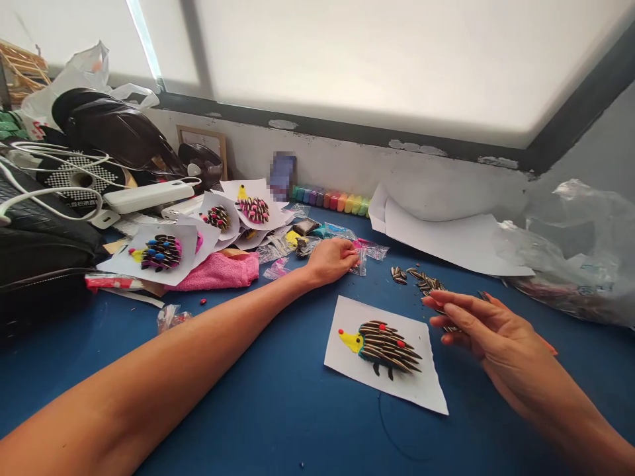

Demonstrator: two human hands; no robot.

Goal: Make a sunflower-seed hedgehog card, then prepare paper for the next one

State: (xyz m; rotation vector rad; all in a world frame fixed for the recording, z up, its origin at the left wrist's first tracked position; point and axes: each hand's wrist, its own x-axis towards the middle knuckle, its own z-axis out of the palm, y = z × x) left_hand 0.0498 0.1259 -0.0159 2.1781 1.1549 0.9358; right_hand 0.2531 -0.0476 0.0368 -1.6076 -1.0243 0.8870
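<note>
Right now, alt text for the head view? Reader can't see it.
A yellow-faced hedgehog figure covered in striped seeds lies on white paper on a blue table. The person's left hand is by plastic bags beyond it; the right hand hovers beside the paper, near loose seeds.

Blue tabletop (278, 410): white hedgehog card (417, 394) near front, striped seeds (430, 285) just behind, small plastic packets (306, 227) toward back, pink cloth (223, 271) left, white paper (446, 241) and clear bag (585, 258) back right.
</note>
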